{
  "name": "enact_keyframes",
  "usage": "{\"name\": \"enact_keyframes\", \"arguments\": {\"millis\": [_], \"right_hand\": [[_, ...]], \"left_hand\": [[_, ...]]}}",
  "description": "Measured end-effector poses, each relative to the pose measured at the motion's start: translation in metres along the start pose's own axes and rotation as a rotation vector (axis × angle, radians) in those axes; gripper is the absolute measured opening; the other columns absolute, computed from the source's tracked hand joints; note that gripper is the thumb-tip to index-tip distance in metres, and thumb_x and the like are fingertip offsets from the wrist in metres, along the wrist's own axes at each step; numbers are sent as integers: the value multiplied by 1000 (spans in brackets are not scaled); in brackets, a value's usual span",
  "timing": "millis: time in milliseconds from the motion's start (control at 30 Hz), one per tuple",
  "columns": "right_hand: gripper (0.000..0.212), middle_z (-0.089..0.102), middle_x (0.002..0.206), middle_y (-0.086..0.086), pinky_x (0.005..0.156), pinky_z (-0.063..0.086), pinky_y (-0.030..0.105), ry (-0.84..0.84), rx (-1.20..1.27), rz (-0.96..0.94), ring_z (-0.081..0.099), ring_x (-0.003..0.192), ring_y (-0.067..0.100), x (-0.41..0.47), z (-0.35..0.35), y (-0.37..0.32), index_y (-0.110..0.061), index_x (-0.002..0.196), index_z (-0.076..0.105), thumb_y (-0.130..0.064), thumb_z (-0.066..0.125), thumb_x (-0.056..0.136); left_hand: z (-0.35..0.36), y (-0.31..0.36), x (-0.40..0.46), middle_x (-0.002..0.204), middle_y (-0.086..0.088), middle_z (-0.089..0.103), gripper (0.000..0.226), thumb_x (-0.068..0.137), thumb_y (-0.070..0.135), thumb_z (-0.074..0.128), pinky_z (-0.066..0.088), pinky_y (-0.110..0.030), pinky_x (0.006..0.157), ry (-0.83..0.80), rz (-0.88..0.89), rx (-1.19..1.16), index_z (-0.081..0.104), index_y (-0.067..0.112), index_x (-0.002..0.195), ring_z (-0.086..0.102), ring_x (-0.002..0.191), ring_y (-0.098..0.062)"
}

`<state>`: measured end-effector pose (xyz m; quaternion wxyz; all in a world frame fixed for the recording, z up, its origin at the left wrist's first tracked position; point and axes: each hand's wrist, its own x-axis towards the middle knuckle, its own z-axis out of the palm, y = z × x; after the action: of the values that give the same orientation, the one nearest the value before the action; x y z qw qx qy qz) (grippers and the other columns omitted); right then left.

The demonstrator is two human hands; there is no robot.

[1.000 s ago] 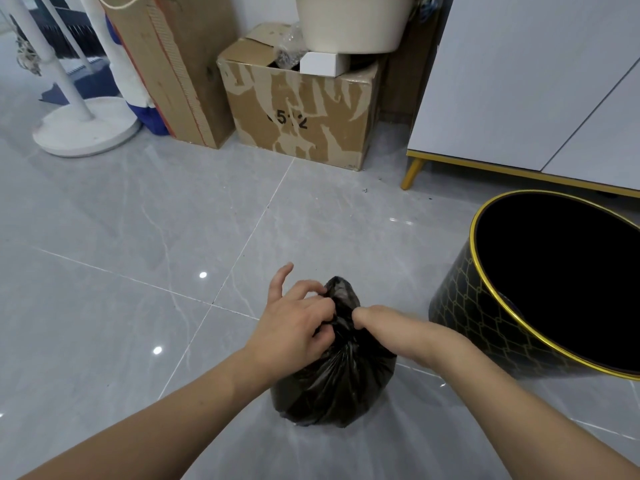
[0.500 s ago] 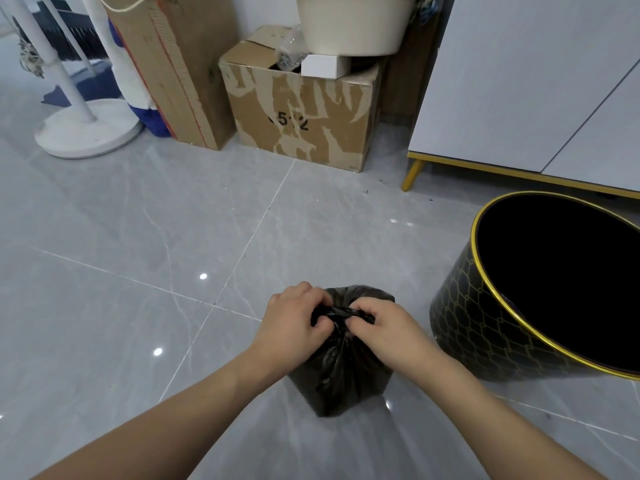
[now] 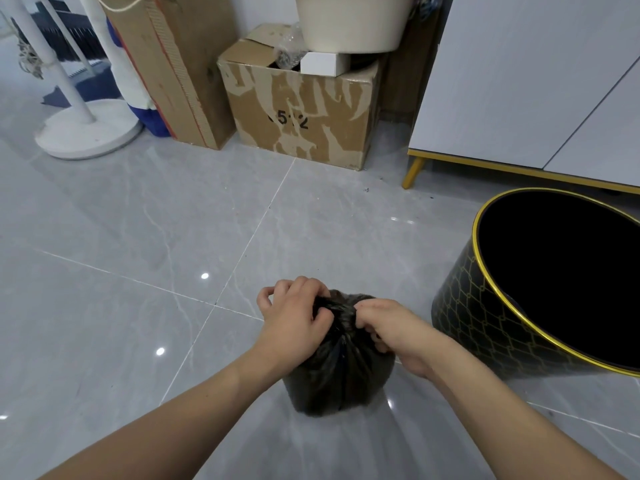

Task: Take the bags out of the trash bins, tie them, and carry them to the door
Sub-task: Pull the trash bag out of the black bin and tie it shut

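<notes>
A small black trash bag (image 3: 341, 372) stands on the grey tiled floor just in front of me, its top gathered into a twisted neck. My left hand (image 3: 291, 317) grips that neck from the left with curled fingers. My right hand (image 3: 394, 332) pinches the neck from the right, fingers tucked into the plastic. To the right stands a round black trash bin (image 3: 485, 327) with a gold rim and gold pattern; its inside is dark and I cannot tell whether it holds anything.
A torn cardboard box (image 3: 298, 116) and a tall carton (image 3: 173, 71) stand against the far wall, with a cream tub (image 3: 349, 22) on the box. A white stand base (image 3: 86, 129) sits far left. A grey cabinet (image 3: 519, 81) on gold legs is behind the bin.
Both hands have closed together on the bag's top. The loose flap that stuck up a second ago is now drawn down into a tight neck.
</notes>
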<state>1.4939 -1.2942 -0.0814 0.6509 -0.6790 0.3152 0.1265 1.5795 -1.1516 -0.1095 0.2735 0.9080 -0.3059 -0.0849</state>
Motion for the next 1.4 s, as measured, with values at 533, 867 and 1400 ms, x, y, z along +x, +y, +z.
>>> {"name": "enact_keyframes", "arguments": {"millis": [533, 867, 1400], "right_hand": [[39, 39, 52, -5, 42, 25, 20, -17, -1, 6, 34, 45, 8, 4, -4, 9, -22, 51, 47, 1, 42, 83], [24, 33, 51, -3, 50, 16, 29, -22, 314, 206, 18, 50, 13, 1, -13, 11, -19, 61, 43, -8, 39, 82], [27, 47, 42, -12, 35, 32, 9, 181, 203, 17, 41, 31, -4, -5, -12, 5, -13, 83, 64, -5, 43, 98]], "left_hand": [[1, 4, 2, 108, 19, 50, 26, 89, 12, 49, 13, -18, 79, -136, -176, -288, 59, 35, 83, 32, 112, -8], [-17, 0, -14, 105, 15, 47, 33, 73, 24, 59, 30, -30, 97, -119, 247, -194, 52, 25, 105, 40, 102, -7], [-24, 17, 6, 55, 0, 62, 14, 91, 6, 47, 42, -15, 48, -194, -499, -908, 53, 12, 80, 54, 51, -14]]}}
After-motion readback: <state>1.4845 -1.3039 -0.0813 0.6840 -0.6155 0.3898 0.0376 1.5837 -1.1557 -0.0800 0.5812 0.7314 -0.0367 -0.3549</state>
